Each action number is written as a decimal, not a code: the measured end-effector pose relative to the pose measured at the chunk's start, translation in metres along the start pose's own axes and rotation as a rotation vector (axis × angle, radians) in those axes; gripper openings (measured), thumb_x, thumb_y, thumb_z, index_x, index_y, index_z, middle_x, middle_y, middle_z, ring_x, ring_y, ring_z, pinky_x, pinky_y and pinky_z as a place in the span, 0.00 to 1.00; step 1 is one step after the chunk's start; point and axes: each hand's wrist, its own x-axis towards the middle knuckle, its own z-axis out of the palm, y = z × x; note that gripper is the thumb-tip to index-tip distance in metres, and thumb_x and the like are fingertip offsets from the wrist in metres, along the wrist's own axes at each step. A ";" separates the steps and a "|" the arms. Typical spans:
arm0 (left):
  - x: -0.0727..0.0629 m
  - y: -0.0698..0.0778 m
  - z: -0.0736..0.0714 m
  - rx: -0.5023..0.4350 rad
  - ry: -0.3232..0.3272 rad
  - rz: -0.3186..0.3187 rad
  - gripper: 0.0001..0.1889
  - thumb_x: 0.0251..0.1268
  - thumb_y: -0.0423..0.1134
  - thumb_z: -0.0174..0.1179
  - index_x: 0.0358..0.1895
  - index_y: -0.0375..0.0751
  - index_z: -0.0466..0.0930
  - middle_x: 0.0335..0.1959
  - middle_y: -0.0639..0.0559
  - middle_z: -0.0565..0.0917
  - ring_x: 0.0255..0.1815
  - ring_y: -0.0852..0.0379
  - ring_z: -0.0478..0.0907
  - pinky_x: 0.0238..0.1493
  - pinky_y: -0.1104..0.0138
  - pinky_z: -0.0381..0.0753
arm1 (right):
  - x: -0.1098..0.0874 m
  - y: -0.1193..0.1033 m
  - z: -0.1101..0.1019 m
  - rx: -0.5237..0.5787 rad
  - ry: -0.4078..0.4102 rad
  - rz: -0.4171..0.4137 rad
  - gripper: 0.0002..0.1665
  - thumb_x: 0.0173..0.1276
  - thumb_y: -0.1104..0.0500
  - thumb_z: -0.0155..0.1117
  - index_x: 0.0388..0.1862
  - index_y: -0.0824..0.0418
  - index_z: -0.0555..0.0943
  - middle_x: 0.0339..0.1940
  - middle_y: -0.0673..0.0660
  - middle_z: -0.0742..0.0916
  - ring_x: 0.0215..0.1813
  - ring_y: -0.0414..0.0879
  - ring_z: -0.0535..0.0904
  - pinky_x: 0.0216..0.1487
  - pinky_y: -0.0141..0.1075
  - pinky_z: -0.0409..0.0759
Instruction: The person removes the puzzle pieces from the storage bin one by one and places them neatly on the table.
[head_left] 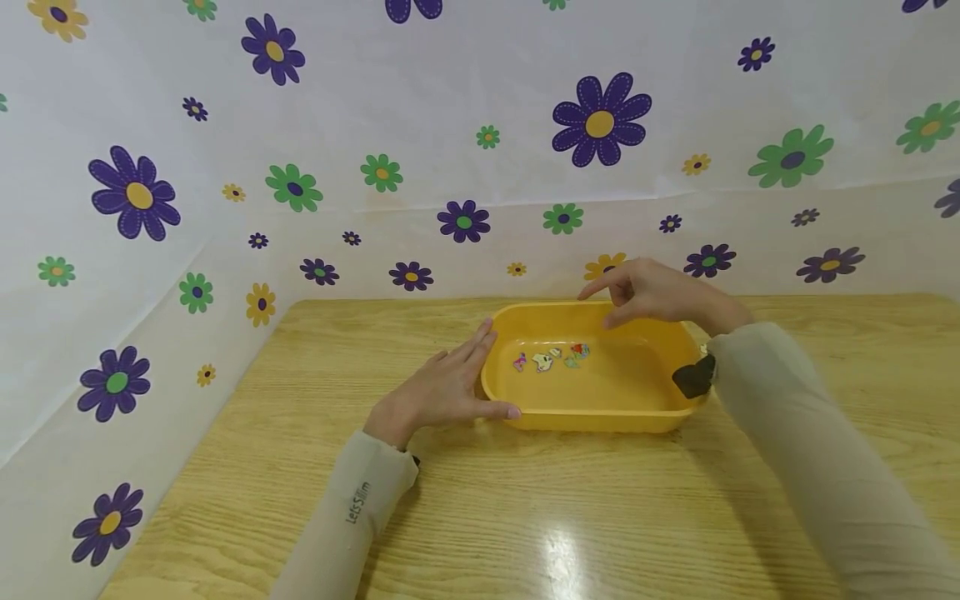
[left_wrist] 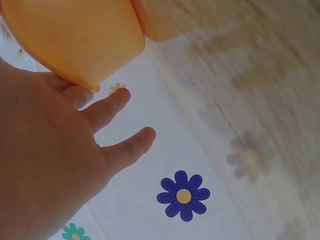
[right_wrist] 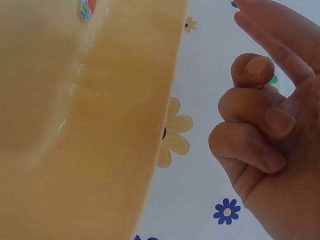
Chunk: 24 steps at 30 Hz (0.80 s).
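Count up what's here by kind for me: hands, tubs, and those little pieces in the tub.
Hands: 2 (left hand, right hand)
Yellow tub: 1
Little pieces: about 5 distinguishable; some lie too close to separate surely
Total: about 8

Indoor nook: wood-grain table (head_left: 465,508), flower-print backdrop (head_left: 480,92)
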 end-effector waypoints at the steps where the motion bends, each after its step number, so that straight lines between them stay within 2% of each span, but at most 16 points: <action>1: 0.000 0.000 0.000 0.000 0.001 0.000 0.60 0.62 0.70 0.60 0.83 0.40 0.35 0.84 0.49 0.33 0.82 0.43 0.46 0.75 0.38 0.49 | 0.001 0.000 0.002 0.002 -0.012 -0.003 0.24 0.62 0.69 0.73 0.57 0.71 0.83 0.20 0.50 0.71 0.26 0.45 0.65 0.28 0.32 0.64; 13: 0.002 -0.003 0.002 -0.013 -0.009 0.003 0.61 0.62 0.71 0.60 0.83 0.41 0.33 0.84 0.52 0.31 0.82 0.44 0.45 0.76 0.39 0.48 | 0.015 0.010 0.023 0.096 -0.157 -0.036 0.25 0.61 0.69 0.72 0.57 0.75 0.82 0.17 0.48 0.70 0.22 0.40 0.64 0.26 0.31 0.63; 16: 0.002 -0.003 0.002 -0.023 -0.014 0.005 0.61 0.62 0.70 0.60 0.83 0.42 0.32 0.84 0.52 0.30 0.82 0.44 0.45 0.77 0.40 0.47 | 0.018 0.012 0.028 0.085 -0.183 -0.042 0.23 0.60 0.69 0.71 0.56 0.75 0.83 0.17 0.47 0.71 0.21 0.39 0.64 0.26 0.30 0.63; 19: 0.002 -0.003 0.003 -0.026 -0.017 0.008 0.61 0.61 0.71 0.60 0.83 0.42 0.32 0.83 0.53 0.29 0.82 0.44 0.44 0.77 0.41 0.46 | 0.019 0.014 0.033 0.059 -0.202 -0.013 0.22 0.60 0.69 0.70 0.55 0.74 0.83 0.17 0.47 0.72 0.21 0.40 0.65 0.25 0.30 0.63; 24: 0.002 -0.004 0.002 -0.018 -0.010 0.007 0.61 0.61 0.72 0.59 0.83 0.42 0.33 0.84 0.52 0.31 0.82 0.44 0.45 0.76 0.40 0.47 | 0.023 0.018 0.040 0.002 -0.201 -0.001 0.19 0.59 0.69 0.71 0.51 0.73 0.85 0.16 0.46 0.72 0.21 0.40 0.66 0.25 0.30 0.63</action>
